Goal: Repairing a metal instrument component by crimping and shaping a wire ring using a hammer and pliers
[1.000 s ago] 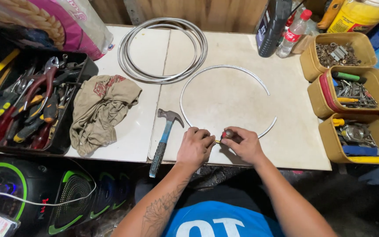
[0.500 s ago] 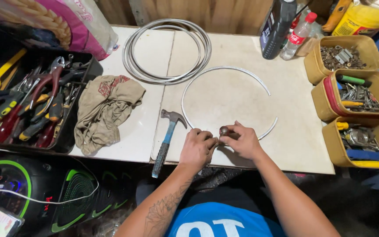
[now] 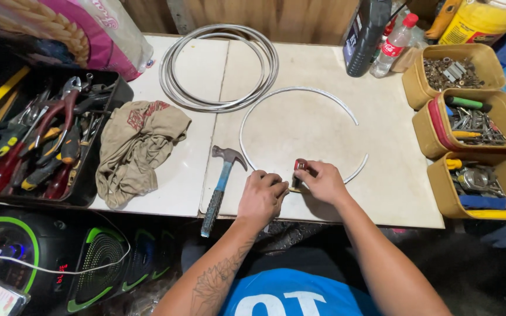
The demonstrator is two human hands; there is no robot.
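Note:
A thin metal hoop point(image 3: 276, 96) lies flat on the pale tabletop point(image 3: 382, 193), with a gap on its right side. Both my hands rest on its near arc at the table's front edge. My left hand point(image 3: 262, 196) is curled into a fist over the hoop's wire. My right hand point(image 3: 325, 181) pinches a small red and dark piece point(image 3: 300, 166) against the hoop, right beside my left knuckles. The stretch of hoop under my hands is hidden.
A blue-handled claw hammer point(image 3: 221, 187) lies left of my hands, next to a crumpled beige rag point(image 3: 136, 146). A coil of grey wire point(image 3: 218, 64) sits further back. A black tray of pliers point(image 3: 36, 134) is left; yellow tubs of hardware point(image 3: 469, 123) and bottles point(image 3: 370, 35) are right.
My hands stay on the hoop's near arc. The small red piece now shows upright at my right fingertips. The view has shifted slightly.

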